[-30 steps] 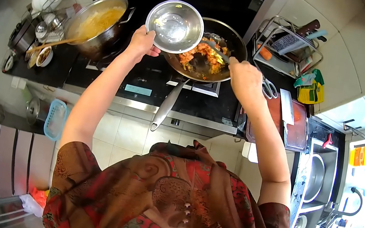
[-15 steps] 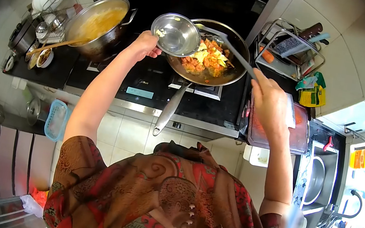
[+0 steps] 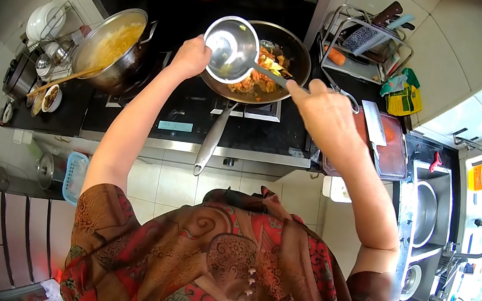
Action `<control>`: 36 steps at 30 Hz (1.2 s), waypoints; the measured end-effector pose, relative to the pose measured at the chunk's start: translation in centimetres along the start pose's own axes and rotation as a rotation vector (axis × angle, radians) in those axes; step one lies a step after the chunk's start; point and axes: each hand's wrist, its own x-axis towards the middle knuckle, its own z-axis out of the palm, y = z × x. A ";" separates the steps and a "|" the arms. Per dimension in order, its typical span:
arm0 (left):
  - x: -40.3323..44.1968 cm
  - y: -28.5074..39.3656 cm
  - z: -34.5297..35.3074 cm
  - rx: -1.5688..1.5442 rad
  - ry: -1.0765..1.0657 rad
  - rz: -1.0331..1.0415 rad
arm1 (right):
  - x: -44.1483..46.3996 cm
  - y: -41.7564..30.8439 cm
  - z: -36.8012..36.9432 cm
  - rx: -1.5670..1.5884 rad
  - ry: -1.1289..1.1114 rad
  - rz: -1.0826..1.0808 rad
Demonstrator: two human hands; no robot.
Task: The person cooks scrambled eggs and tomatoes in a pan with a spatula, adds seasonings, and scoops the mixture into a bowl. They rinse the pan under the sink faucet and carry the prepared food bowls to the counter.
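Note:
My left hand point(image 3: 193, 57) is closed on the rim of a shiny metal bowl point(image 3: 231, 42), tilted above the left part of a frying pan point(image 3: 298, 44). A few pale bits cling inside the bowl. My right hand point(image 3: 328, 111) is wrapped round the grey handle of a spatula point(image 3: 274, 78). The spatula's far end reaches the bowl's right side; I cannot make out its blade. In the pan lies a chopped orange-red and yellow food mix point(image 3: 264, 80), partly covered by the bowl. The pan's long metal handle point(image 3: 214, 139) points toward me.
Left of the pan stands a large pot point(image 3: 111, 44) of yellowish food with a wooden utensil across its rim. To the right are a knife rack point(image 3: 369, 44), a cleaver point(image 3: 374, 124) on a reddish cutting board point(image 3: 392, 151), and a sink point(image 3: 441, 186).
My right hand has lowered and swung the spatula from the pan's far side to the bowl. The bowl now tilts more, its inside facing me. The camera view has shifted slightly.

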 end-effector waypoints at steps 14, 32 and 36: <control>0.5 3.9 -0.6 0.362 0.171 0.156 | -1.2 -0.7 2.0 -0.058 0.094 0.030; 2.3 -0.5 -4.1 0.536 0.136 -0.076 | -2.4 -0.8 9.2 0.006 0.191 0.198; 3.5 -0.6 -4.1 -0.283 -0.023 -0.369 | -1.9 -0.8 12.8 0.295 0.168 0.410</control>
